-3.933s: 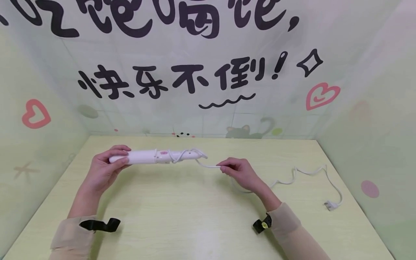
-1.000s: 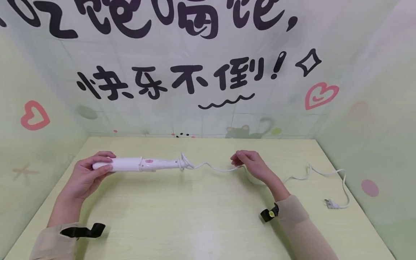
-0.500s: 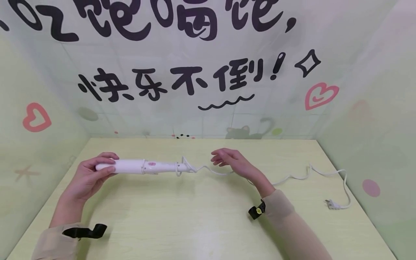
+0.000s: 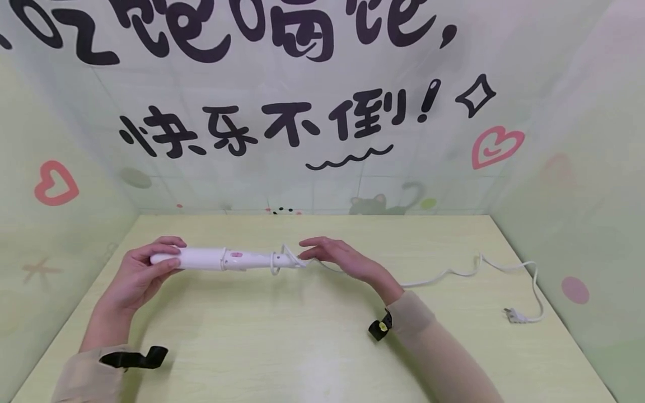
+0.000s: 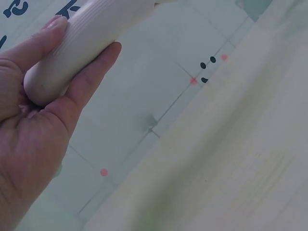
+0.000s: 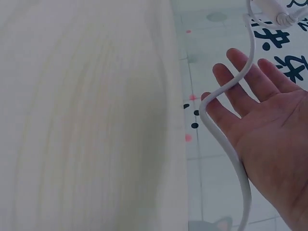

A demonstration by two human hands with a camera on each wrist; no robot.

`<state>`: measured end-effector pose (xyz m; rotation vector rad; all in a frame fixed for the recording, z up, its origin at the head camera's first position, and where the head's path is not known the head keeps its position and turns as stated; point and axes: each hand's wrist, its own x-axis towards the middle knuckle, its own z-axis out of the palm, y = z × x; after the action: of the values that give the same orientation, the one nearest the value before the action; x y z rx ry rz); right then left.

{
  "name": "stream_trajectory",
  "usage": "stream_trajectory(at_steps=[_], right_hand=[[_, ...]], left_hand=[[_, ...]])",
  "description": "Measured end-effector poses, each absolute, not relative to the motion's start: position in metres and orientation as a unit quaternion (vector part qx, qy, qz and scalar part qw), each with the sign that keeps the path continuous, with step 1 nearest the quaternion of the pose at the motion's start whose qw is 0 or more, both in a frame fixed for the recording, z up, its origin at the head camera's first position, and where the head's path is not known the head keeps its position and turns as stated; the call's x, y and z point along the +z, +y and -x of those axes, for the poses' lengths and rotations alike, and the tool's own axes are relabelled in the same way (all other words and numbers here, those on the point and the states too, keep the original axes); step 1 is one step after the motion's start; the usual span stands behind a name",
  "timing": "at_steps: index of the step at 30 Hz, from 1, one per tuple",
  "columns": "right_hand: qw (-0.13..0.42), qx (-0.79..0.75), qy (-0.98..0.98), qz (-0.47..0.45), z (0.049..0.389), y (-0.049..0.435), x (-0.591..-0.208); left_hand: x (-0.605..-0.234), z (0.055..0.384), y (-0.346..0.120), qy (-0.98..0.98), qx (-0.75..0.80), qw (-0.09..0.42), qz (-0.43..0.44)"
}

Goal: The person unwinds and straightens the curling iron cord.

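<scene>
My left hand (image 4: 132, 275) grips the rounded end of a white hair straightener (image 4: 204, 258), thumb on the near side and fingers on the far side. It is held level above the table. A pink mark sits midway along it. Its white power cord (image 4: 437, 280) loops loosely around the tail end. By that end is my right hand (image 4: 347, 259), its fingers extended toward the loops. In the right wrist view the cord (image 6: 221, 137) passes in front of the spread fingers (image 6: 240, 96), which are not curled round it. The left wrist view shows ridges along the straightener (image 5: 82, 43).
On the pale wooden table (image 4: 282, 347), the cord runs right in bends to a two-pin plug (image 4: 516, 316) near the right edge. A printed backdrop (image 4: 282, 184) with black lettering rises behind the table, and side walls close in left and right.
The right hand earlier pinched and pulled the cord, unwinding several turns from the handle. It then let go and moved left to the straightener's tail. The left hand kept its hold, shifting left overall.
</scene>
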<state>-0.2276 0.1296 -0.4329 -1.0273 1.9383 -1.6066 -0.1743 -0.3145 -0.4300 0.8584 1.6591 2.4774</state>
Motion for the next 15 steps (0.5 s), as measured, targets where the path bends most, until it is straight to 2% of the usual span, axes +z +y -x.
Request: stream_trajectory(at_steps=[15], right_hand=[[0.171, -0.578, 0.723, 0.338, 0.2203, 0.1363, -0.4332]], left_hand=[[-0.4312, 0.1759, -0.3150, 0.528, 0.802, 0.020, -0.277]])
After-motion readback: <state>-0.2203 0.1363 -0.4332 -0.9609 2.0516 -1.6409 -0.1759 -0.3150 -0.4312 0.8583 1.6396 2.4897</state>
